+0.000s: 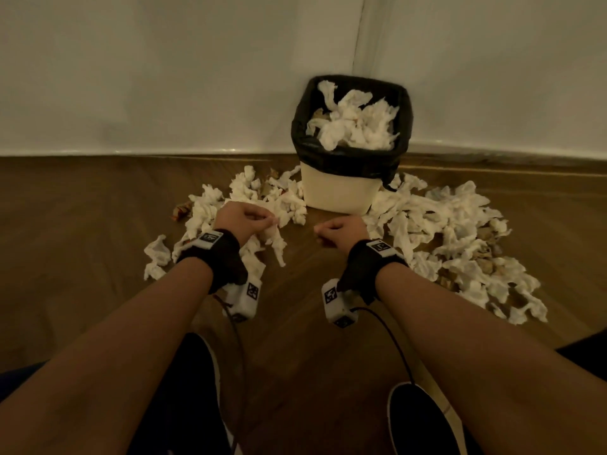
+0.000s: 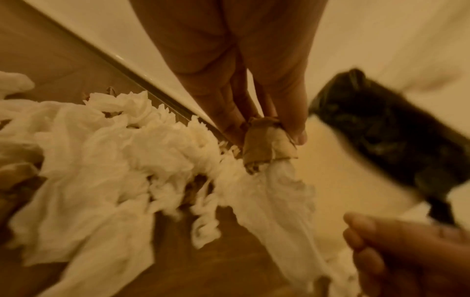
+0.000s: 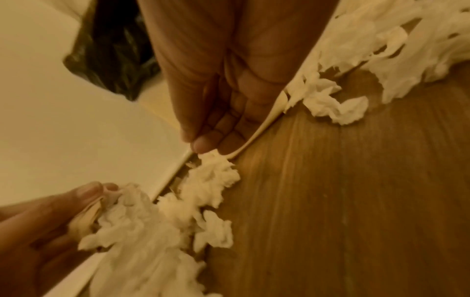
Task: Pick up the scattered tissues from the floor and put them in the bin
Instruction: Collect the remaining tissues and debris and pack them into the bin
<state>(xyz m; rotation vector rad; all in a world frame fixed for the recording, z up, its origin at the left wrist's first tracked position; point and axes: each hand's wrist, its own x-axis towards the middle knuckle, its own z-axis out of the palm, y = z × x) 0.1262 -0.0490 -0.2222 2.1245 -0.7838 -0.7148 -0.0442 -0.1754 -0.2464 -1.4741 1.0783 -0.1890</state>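
1. While both arms reach forward over a wooden floor (image 1: 82, 244), the left hand (image 1: 244, 217) pinches a bunch of white tissue (image 1: 274, 239) between thumb and fingertips, and the tissue trails down toward the floor.
2. From the left wrist view, a small brown scrap of paper (image 2: 264, 144) is caught in the same pinch, above the hanging tissue.
3. Just right of it, the right hand (image 1: 340, 228) is loosely curled, low over bare floor; the right wrist view shows its fingers bent inward with nothing between them.
4. Straight ahead, a cream bin (image 1: 341, 192) with a black liner (image 1: 345, 157) stands in the corner where two pale walls meet. Crumpled tissues already fill it to near the rim.
5. More scattered tissues lie on the floor on both sides of the bin: a smaller heap on the left (image 1: 210, 208), under and around the left hand, and a wider spread on the right (image 1: 460, 231), with a few brown scraps mixed in.
6. Each wrist wears a black strap holding a small white camera box.
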